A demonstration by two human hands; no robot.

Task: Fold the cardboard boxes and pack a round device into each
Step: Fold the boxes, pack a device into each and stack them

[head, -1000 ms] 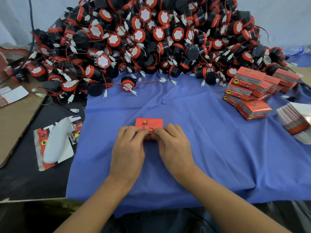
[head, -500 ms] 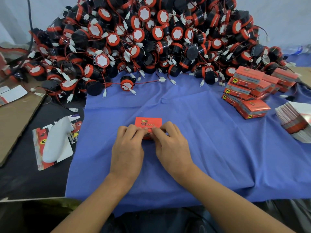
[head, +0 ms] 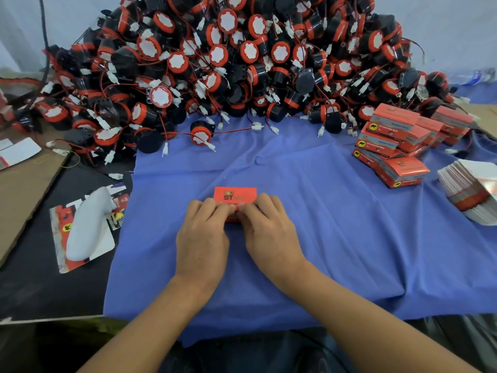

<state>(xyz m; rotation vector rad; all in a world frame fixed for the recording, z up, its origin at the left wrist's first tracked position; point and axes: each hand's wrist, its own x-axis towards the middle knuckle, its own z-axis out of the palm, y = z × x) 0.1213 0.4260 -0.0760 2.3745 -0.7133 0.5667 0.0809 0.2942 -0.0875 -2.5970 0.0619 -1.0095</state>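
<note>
A small red cardboard box (head: 235, 195) with "ST" print lies on the blue cloth (head: 336, 232) in the middle. My left hand (head: 202, 238) and my right hand (head: 269, 235) sit side by side over its near part, fingertips curled onto it and pinching it; most of the box is hidden under the fingers. Behind it rises a big heap of round black-and-red devices (head: 228, 63) with red wires and white plugs. One device (head: 200, 133) lies apart at the heap's front edge.
Folded red boxes (head: 395, 146) are stacked at the right, with a pile of flat box blanks (head: 470, 192) beyond them. A white handle-shaped object (head: 86, 227) rests on a printed card at the left, on a black surface. Brown cardboard (head: 24, 189) lies far left.
Both hands stay on the red box with only slight finger shifts; the view has barely moved.
</note>
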